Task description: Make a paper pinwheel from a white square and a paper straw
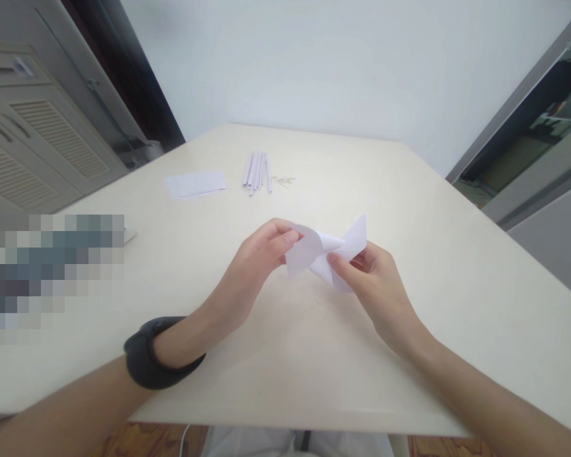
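Note:
A white paper pinwheel (309, 251) with curled, folded vanes is held a little above the table, between my two hands. On its left side, my left hand (261, 251) has a vane between thumb and fingers. My right hand (374, 270) pinches it from the right, thumb pressed near the centre and the other fingers behind the paper. Those rear fingers are partly hidden. A dark band (155, 352) is around my left wrist.
On the pale table (290, 362), farther back, lie a stack of white paper sheets (197, 184) and a bundle of white rolled paper sticks (255, 171). Small thin brown pieces (284, 181) are beside the sticks. A wall (314, 70) stands behind the table; something at left is blurred out.

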Demonstrator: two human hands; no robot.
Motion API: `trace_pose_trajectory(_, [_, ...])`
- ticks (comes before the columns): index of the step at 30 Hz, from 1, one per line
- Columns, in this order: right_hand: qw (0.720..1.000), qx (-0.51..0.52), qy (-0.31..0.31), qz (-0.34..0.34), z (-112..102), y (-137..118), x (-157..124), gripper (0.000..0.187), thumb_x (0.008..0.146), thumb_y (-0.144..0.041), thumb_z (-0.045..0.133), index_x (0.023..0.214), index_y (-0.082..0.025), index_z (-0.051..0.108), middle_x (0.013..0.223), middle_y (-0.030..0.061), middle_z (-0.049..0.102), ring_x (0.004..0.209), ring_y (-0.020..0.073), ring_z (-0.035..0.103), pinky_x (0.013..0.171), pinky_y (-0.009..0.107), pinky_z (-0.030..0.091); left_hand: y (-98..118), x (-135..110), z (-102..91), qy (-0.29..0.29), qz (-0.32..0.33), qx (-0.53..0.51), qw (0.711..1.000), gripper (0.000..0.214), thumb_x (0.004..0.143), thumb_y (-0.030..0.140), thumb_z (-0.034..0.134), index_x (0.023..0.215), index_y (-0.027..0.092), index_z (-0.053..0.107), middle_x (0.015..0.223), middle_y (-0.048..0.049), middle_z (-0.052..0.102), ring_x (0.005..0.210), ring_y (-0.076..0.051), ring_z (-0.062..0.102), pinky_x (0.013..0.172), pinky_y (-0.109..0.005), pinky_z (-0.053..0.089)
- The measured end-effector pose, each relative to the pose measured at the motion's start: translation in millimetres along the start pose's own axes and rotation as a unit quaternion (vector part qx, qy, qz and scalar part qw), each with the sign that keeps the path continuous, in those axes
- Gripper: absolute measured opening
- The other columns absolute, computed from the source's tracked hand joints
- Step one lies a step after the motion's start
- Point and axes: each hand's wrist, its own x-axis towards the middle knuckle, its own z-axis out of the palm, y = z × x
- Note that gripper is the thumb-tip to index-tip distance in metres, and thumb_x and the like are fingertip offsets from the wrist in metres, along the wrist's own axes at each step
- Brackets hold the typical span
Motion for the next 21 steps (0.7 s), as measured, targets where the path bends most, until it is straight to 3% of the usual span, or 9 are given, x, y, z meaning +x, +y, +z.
trace_pose_trajectory(4, [1.0, 0.014, 0.009, 0.0, -1.2, 1.1, 1.5, 0.017, 0.083, -0.03, 0.053, 0.09, -0.018, 0.062, 0.083, 0.0039, 0.063, 0.074, 0.0178, 0.057, 0.062, 0.028, 0.042, 0.7, -1.1, 0.1, -0.006, 0.003, 0.003, 1.0, 0.018, 0.087, 0.033, 0.048, 0.083, 0.02, 0.06, 0.088, -0.0028, 0.059, 0.084, -0.018, 0.054, 0.075, -0.029, 0.043])
trace_pose_trajectory(10, [1.0, 0.012, 0.005, -0.002, -1.0, 1.1, 0.8, 0.017, 0.083, -0.032, 0.053, 0.085, -0.017, 0.061, 0.083, 0.0039, 0.063, 0.071, 0.0159, 0.055, 0.06, 0.027, 0.041, -3.2, -2.3, -0.2, -0.013, 0.003, 0.048, 0.999, 0.009, 0.079, 0.028, 0.063, 0.082, 0.02, 0.06, 0.091, -0.001, 0.06, 0.084, -0.016, 0.056, 0.071, -0.025, 0.042])
trace_pose_trajectory(21, [1.0, 0.013, -0.016, -0.017, -1.5, -1.0, -0.5, 0.013, 0.081, -0.03, 0.054, 0.082, -0.018, 0.059, 0.079, 0.0025, 0.062, 0.073, 0.016, 0.055, 0.062, 0.026, 0.042, -6.3, 0.8, -2.1, -0.07, -0.029, 0.025, 0.997, 0.021, 0.07, 0.022, 0.072, 0.085, 0.019, 0.058, 0.097, -0.0046, 0.064, 0.084, -0.02, 0.061, 0.069, -0.029, 0.046])
